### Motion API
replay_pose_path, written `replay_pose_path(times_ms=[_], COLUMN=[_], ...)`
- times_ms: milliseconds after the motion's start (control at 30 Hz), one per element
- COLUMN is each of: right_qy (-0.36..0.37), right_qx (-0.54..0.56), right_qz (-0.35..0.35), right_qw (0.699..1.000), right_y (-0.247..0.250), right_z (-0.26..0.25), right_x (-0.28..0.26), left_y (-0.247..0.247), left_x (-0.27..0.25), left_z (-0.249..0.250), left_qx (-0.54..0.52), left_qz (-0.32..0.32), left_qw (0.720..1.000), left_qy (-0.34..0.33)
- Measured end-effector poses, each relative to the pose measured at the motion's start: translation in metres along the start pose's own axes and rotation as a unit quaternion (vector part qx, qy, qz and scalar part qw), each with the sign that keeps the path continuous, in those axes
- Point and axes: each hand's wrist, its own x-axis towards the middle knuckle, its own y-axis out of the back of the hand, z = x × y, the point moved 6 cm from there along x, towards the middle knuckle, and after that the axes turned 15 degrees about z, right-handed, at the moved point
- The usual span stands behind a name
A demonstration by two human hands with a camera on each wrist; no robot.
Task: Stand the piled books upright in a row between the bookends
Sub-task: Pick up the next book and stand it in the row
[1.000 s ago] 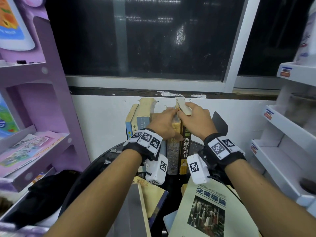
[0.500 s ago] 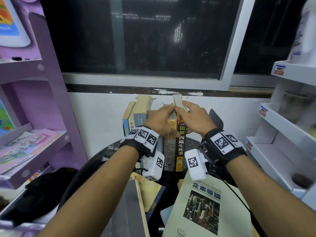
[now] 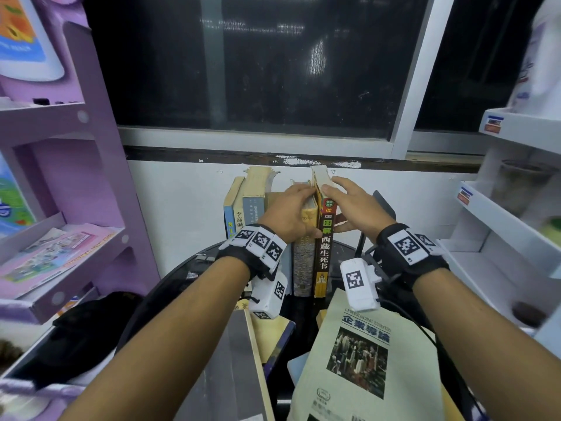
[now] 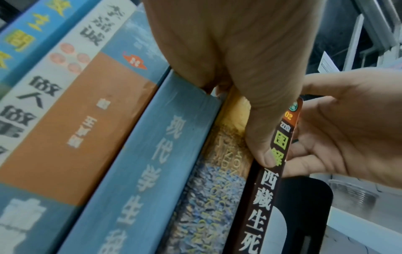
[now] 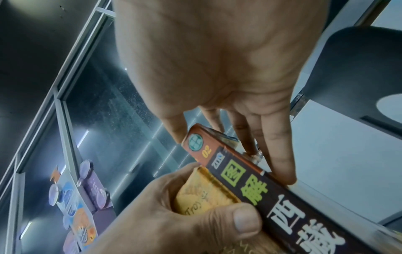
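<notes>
Nearest to me, on the round dark desk (image 3: 170,287), some books are lying flat: a pale green book (image 3: 364,360) with a city photo on its cover at my right side, and a grey book (image 3: 230,369) over a yellowish one at my left side.

Behind them the row of books (image 3: 273,232) stands upright against the white wall. My left hand (image 3: 291,215) rests on the top of the yellow book (image 3: 305,259). Its fingers (image 4: 264,149) are curled over that book's top edge, and the thumb lies down along the edge of the dark brown book (image 3: 324,256), which stands just beside it at the right end of the row.

My right hand (image 3: 355,208) is on the other side of the dark brown book. Its fingers (image 5: 280,154) are almost straight and press flat against the cover, with the tips at the top of the book, so the book stands between my two hands.

Just to the right of my right hand I see the black bookend (image 3: 384,205); it stands apart from the dark brown book. The left bookend I cannot see.

Farther back is the dark window (image 3: 258,65), with a purple shelf (image 3: 91,123) at the left and a white shelf (image 3: 510,226) at the right.
</notes>
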Motion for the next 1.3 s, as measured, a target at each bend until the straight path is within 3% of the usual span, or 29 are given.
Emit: replay_pose_path(times_ms=[133,333,433,567,767,900,1033,1300], right_qy=[0.004,0.013,0.001,-0.036,-0.072,-0.089,-0.105,-0.127], right_qx=[-0.008,-0.033,-0.067,-0.139,-0.231,-0.278,-0.308,-0.315], right_qz=[-0.018,-0.018,-0.025,-0.058,-0.092,-0.086,-0.107,-0.103], right_qw=[1.000,0.999,0.997,0.988,0.966,0.953,0.939,0.935], right_y=[0.007,0.026,0.037,0.043,0.051,0.065,0.075,0.088], right_z=[0.004,0.015,0.028,0.047,0.071,0.087,0.103,0.121], right_x=[-0.009,-0.027,-0.040,-0.066,-0.103,-0.124,-0.139,-0.142], left_y=[0.009,0.031,0.034,0.025,-0.004,-0.026,-0.046,-0.053], left_x=[-0.017,-0.055,-0.071,-0.085,-0.103,-0.120,-0.144,-0.167], left_z=[0.007,0.023,0.030,0.036,0.035,0.027,0.021,0.028], left_qx=[-0.049,-0.085,-0.092,-0.131,-0.121,-0.127,-0.118,-0.048], left_qz=[0.032,0.158,0.171,0.108,-0.048,-0.130,-0.232,-0.318], left_qw=[0.998,0.982,0.978,0.985,0.990,0.975,0.941,0.914], left_qy=[0.007,-0.066,-0.070,-0.042,0.052,0.129,0.215,0.248])
